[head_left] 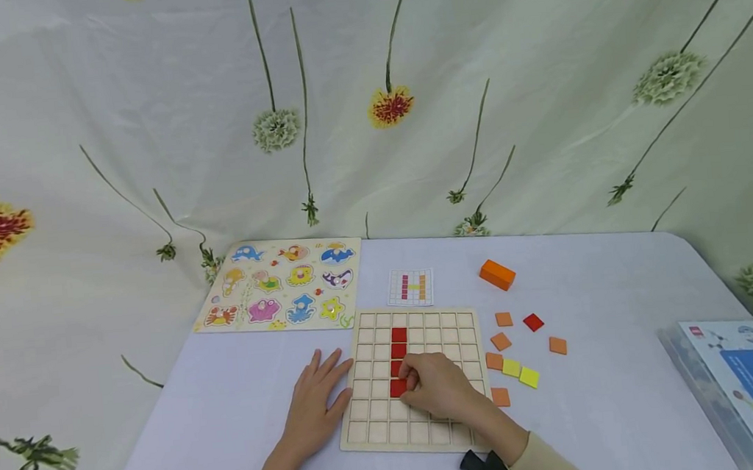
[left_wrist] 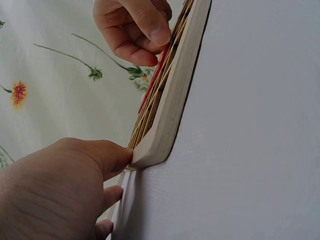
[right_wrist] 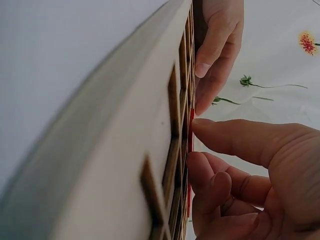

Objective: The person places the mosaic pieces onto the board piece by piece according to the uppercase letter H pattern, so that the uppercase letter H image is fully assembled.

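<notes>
The white bench [head_left: 626, 282] fills the lower frame. On it lie a sea-animal puzzle board [head_left: 284, 290] left of centre, a printed card [head_left: 410, 288] above a wooden grid board [head_left: 451, 336], an orange block [head_left: 497, 274], five orange tiles [head_left: 558, 345], a red tile [head_left: 534, 322], two yellow tiles [head_left: 529, 377], and, lower right, a clear plastic box [head_left: 703, 379].

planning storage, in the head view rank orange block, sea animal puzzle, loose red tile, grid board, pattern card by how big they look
1. grid board
2. sea animal puzzle
3. pattern card
4. orange block
5. loose red tile
</notes>
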A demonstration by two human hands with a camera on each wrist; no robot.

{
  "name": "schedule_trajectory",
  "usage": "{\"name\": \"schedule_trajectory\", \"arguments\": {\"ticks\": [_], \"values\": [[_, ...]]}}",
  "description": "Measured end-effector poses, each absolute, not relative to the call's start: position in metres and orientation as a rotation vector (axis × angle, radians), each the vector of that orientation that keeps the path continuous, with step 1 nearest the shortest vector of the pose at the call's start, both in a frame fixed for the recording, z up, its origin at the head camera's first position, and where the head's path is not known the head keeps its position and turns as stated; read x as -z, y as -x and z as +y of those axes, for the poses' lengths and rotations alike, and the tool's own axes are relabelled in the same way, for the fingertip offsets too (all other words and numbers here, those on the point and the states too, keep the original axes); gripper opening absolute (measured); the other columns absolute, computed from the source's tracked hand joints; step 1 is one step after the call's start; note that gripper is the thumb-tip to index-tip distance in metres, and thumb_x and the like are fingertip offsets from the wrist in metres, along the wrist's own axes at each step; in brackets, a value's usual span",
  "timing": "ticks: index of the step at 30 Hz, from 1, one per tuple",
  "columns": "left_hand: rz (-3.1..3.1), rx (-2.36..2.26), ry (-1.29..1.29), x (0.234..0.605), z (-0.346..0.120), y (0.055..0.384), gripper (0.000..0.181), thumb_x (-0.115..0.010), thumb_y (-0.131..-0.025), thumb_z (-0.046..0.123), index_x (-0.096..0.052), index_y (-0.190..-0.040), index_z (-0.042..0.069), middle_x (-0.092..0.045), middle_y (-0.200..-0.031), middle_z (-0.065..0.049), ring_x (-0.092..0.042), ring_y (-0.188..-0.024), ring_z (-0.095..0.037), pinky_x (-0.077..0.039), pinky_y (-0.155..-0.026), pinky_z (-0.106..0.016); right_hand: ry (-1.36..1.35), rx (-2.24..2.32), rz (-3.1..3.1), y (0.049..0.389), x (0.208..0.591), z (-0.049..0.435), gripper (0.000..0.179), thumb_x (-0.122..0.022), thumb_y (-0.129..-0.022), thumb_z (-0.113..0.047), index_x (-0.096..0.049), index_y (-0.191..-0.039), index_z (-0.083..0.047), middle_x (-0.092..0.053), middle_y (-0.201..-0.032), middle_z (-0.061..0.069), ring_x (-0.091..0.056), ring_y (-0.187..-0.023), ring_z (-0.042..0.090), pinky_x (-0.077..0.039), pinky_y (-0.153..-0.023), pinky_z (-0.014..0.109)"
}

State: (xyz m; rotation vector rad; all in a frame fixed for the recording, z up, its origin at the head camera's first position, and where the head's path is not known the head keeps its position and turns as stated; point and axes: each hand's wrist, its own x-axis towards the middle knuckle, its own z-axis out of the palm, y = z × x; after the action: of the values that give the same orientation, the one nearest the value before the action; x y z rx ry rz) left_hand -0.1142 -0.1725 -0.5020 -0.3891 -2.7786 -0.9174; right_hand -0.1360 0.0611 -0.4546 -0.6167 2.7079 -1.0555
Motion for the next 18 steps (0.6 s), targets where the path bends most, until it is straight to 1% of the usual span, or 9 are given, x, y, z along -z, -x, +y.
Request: {"name": "schedule_trajectory", "arguments": {"ticks": [4,8,14,18], "values": [[-2.769,0.912,0.392,0.502,-0.172,0.114,0.044,-0.066,-0.089,0.014,-0.061,-0.133,0.011,-0.05,-0.147,-0.013,-0.028,-0.144,-0.046,-0.022,-0.112,-0.068,0.628,1.065,2.7,0.135,0.447,0.067,0.016,-0.078,-0.078,-0.012,-0.066,-0.088,-0.01,-0.056,-0.07,-0.01,-0.049,-0.062,0.004,-0.041,-0.056,0.018],[-2.772,0.913,0.394,0.501,-0.172,0.113,0.044,-0.066,-0.089,0.014,-0.061,-0.133,0.012,-0.05,-0.147,-0.013,-0.027,-0.144,-0.046,-0.022,-0.112,-0.068,0.661,1.135,2.662,0.136,0.436,0.081,0.018,-0.078,-0.08,-0.014,-0.068,-0.094,-0.01,-0.059,-0.076,-0.009,-0.049,-0.063,0.005,-0.043,-0.057,0.019],[-2.777,0.912,0.402,0.502,-0.173,0.114,0.045,-0.066,-0.089,0.014,-0.06,-0.133,0.011,-0.049,-0.148,-0.013,-0.027,-0.144,-0.046,-0.022,-0.112,-0.067,0.756,1.327,2.659,0.142,0.424,0.117,0.03,-0.08,-0.081,-0.013,-0.068,-0.108,-0.008,-0.066,-0.087,0.003,-0.052,-0.07,0.005,-0.044,-0.058,0.018],[-2.775,0.9,0.413,0.503,-0.174,0.115,0.045,-0.067,-0.089,0.014,-0.06,-0.133,0.011,-0.05,-0.147,-0.013,-0.028,-0.144,-0.046,-0.023,-0.112,-0.067,0.762,1.395,2.747,0.145,0.418,0.147,0.035,-0.08,-0.079,-0.011,-0.067,-0.112,-0.009,-0.065,-0.09,0.007,-0.053,-0.072,0.006,-0.045,-0.058,0.02]]}}
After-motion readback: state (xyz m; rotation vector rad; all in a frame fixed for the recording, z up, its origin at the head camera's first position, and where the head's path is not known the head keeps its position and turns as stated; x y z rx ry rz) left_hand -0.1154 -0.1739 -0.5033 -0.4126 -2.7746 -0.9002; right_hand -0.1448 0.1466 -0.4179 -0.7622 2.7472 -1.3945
